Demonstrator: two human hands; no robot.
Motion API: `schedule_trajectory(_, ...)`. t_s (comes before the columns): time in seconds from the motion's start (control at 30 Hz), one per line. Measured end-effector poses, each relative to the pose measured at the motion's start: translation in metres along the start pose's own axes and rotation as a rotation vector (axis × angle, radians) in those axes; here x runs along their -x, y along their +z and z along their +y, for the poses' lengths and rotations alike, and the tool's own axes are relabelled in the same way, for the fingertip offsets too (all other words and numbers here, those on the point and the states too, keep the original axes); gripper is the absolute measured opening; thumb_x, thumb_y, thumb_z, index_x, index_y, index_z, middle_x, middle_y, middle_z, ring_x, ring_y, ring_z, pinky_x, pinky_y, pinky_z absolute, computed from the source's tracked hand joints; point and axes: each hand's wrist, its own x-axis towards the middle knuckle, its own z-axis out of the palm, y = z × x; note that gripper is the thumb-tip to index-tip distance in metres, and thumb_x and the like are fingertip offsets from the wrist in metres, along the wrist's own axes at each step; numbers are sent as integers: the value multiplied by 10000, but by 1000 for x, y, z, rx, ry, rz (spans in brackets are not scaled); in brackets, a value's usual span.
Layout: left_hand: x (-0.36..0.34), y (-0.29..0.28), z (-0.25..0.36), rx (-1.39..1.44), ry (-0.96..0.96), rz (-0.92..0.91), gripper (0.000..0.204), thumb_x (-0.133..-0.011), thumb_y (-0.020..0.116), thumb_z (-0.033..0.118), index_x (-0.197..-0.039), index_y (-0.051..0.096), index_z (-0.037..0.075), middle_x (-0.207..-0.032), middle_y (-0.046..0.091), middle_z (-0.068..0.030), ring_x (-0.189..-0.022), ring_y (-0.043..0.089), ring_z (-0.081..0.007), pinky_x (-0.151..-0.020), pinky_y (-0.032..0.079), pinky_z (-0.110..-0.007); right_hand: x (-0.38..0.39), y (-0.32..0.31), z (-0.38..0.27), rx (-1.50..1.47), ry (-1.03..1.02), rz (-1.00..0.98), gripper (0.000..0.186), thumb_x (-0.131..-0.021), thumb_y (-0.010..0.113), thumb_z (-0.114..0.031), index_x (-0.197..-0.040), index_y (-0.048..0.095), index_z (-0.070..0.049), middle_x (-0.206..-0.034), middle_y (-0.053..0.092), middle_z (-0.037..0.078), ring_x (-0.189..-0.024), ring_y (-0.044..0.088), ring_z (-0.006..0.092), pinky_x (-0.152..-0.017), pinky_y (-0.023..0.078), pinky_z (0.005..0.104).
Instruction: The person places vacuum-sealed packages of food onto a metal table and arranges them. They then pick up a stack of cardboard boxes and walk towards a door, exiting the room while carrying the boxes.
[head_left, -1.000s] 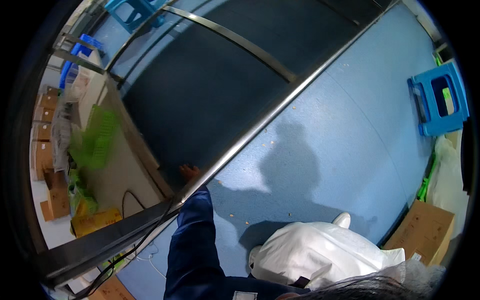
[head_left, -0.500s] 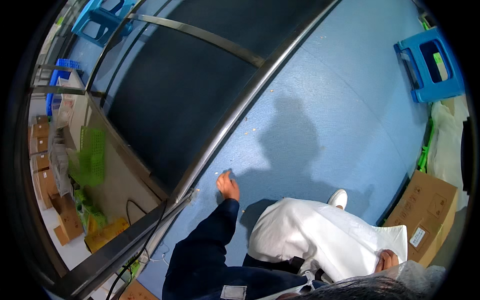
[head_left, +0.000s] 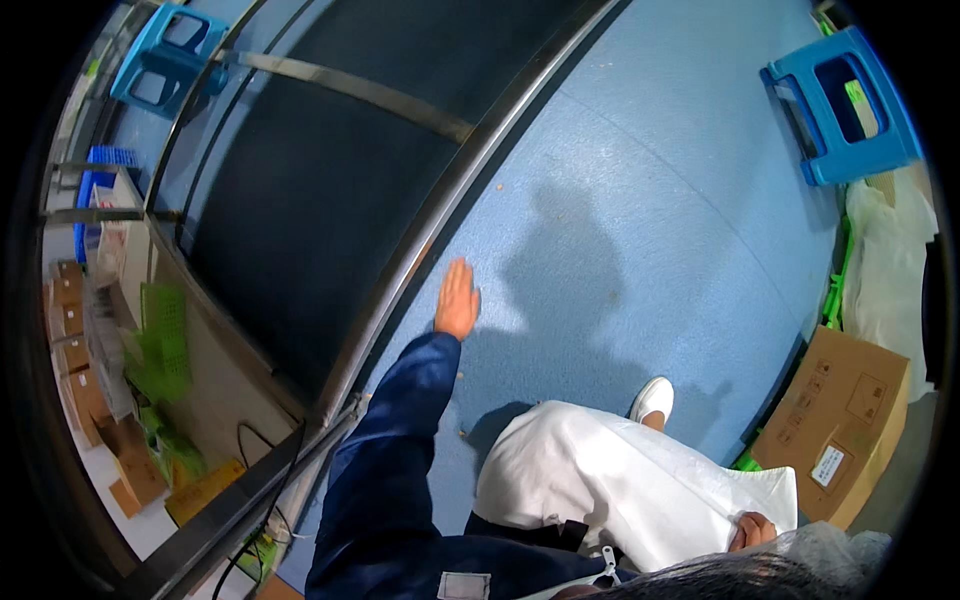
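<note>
My left hand (head_left: 458, 300), at the end of a dark blue sleeve (head_left: 385, 430), reaches low over the blue floor (head_left: 680, 270) beside a metal-edged frame. Its fingers are stretched out, palm down, and hold nothing visible. Whether it touches the floor I cannot tell. Small pale crumbs lie about it, one crumb (head_left: 500, 187) ahead and another crumb (head_left: 460, 376) close to the wrist. My right hand (head_left: 752, 530) is at the lower right, its fingers curled on the edge of a white apron (head_left: 600, 460) spread over my knees.
Left of me, the frame's metal rail (head_left: 440, 210) borders a dark panel (head_left: 300, 200). A cardboard box (head_left: 835, 410) stands at the right, below a blue stool (head_left: 850, 110). Another blue stool (head_left: 170, 60) and green baskets (head_left: 163, 340) are at the left. A black cable (head_left: 285, 480) hangs there.
My left hand has moved forward and its fingers have straightened from a curled pose. The view has shifted slightly right. My right hand stays on the apron.
</note>
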Motion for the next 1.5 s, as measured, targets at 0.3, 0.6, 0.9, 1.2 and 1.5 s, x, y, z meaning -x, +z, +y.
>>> schedule_trajectory(0.3, -140, -1, 31, 27, -42, 16, 583, -714, 428, -41, -1280, 290, -16, -1363, 256, -189, -1199, 327, -353, -968, 313, -413, 9, 9, 24, -27, -67, -36, 161, -710, 571, -68, -869, 544, -58, -833, 592, 199, -690, 561, 342, -612, 455, 433)
schedule_trajectory(0.6, -150, 9, 37, -398, -102, -167, 573, -764, 468, 98, -1308, 296, 41, -1401, 234, -75, -1224, 313, -286, -963, 295, -454, -9, -3, 5, -75, 52, -156, 228, -738, 545, -45, -966, 561, -35, -883, 589, 172, -761, 566, 328, -670, 462, 399)
schedule_trajectory(0.9, 103, 1, 6, -92, -246, 46, 479, -772, 471, 77, -1230, 379, -26, -1330, 328, -188, -1253, 279, -318, -1027, 159, -498, -43, -38, -59, -114, 107, -62, 223, -766, 503, 7, -979, 564, -19, -918, 588, 159, -760, 554, 332, -677, 445, 398)
schedule_trajectory(1.2, 158, -55, -88, -153, -749, -10, 297, -770, 426, 74, -1029, 522, -38, -1029, 521, -269, -959, 493, -400, -824, 385, -432, -30, -25, -36, -4, -33, -200, 231, -795, 500, -9, -1025, 524, 5, -930, 582, 185, -766, 553, 354, -674, 440, 423)
schedule_trajectory(1.5, 334, -3, 21, 448, -990, -202, 201, -792, 511, 139, -936, 576, 16, -1003, 564, -203, -937, 521, -352, -795, 414, -408, 9, 10, -2, 26, -73, -121, 205, -779, 475, -55, -971, 515, 4, -944, 559, 202, -747, 521, 328, -676, 419, 428)
